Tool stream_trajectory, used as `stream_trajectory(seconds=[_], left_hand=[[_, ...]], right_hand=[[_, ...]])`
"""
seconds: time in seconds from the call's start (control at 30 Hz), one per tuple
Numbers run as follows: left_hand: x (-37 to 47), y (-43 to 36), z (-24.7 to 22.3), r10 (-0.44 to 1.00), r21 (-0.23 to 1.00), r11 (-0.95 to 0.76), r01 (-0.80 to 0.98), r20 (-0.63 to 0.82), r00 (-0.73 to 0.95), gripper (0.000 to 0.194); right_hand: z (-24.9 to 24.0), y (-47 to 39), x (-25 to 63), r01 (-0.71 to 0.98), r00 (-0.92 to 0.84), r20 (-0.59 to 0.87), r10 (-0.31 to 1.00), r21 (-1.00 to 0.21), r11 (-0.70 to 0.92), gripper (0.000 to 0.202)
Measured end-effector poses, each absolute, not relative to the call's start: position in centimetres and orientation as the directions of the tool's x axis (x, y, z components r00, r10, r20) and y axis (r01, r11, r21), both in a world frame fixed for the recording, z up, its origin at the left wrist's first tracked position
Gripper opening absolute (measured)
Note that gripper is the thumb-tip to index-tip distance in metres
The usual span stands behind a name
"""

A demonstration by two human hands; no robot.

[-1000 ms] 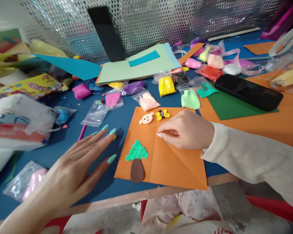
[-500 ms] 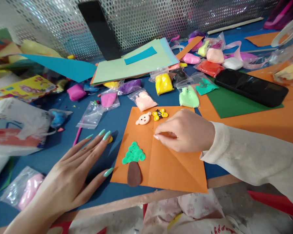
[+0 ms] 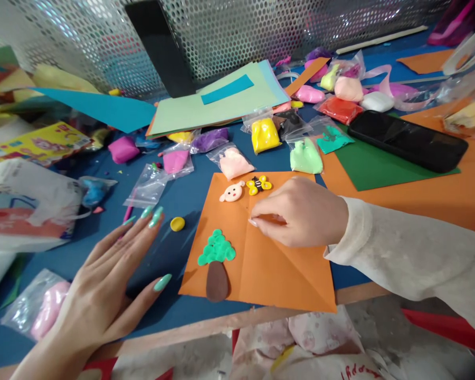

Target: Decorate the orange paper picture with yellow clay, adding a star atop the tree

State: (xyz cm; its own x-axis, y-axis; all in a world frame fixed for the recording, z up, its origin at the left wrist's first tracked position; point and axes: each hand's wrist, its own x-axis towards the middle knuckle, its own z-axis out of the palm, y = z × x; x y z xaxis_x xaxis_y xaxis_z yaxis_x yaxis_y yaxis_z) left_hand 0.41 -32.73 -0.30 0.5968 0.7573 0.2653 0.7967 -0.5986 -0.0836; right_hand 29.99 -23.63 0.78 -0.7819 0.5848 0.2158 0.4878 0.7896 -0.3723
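Near the front edge of the tabletop [image 3: 182, 200], the left hand [image 3: 101, 285] is released, fingers spread, beside a yellow disc [image 3: 178, 224]. The tree [image 3: 217, 264] lies at the near left corner of the orange sheet [image 3: 269, 279]. Rightward, the right hand [image 3: 303, 214] is pinched; whether it grasps something, I cannot tell.

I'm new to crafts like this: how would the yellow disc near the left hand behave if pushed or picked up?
The yellow disc lies flat on the blue table, so a push would probably slide it, not roll it. Its smooth, clay-like surface suggests it may dent if pinched. Being small, it is likely light.
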Motion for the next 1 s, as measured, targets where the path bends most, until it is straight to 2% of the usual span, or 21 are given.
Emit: stream_trajectory(seconds=[0.13, 0.3, 0.57, 0.83, 1.0], left_hand=[[0.28, -32.23, -0.78, 0.724, -0.092, -0.639, 0.763, 0.262, 0.638, 0.063], [0.1, -32.13, -0.88, 0.757, -0.152, -0.599, 0.786, 0.214, 0.618, 0.064], [0.37, -32.3, -0.49, 0.725, -0.142, -0.635, 0.759, 0.229, 0.649, 0.067], [0.83, -31.82, -0.59, 0.734, -0.193, -0.62, 0.761, 0.2, 0.649, 0.066], [0.99, -32.08, -0.46, 0.752, -0.093, -0.609, 0.788, 0.251, 0.61, 0.071]], right_hand=[[0.8, -23.63, 30.05, 0.505, -0.775, 0.192, 0.603, -0.386, 0.772, 0.022], [0.85, -23.63, 30.06, 0.497, -0.774, 0.206, 0.599, -0.387, 0.776, 0.024], [0.79, -23.67, 30.03, 0.494, -0.769, 0.228, 0.598, -0.382, 0.781, 0.023], [0.82, -23.61, 30.05, 0.497, -0.775, 0.205, 0.598, -0.387, 0.777, 0.022], [0.79, -23.67, 30.09, 0.502, -0.768, 0.217, 0.602, -0.379, 0.777, 0.023]])
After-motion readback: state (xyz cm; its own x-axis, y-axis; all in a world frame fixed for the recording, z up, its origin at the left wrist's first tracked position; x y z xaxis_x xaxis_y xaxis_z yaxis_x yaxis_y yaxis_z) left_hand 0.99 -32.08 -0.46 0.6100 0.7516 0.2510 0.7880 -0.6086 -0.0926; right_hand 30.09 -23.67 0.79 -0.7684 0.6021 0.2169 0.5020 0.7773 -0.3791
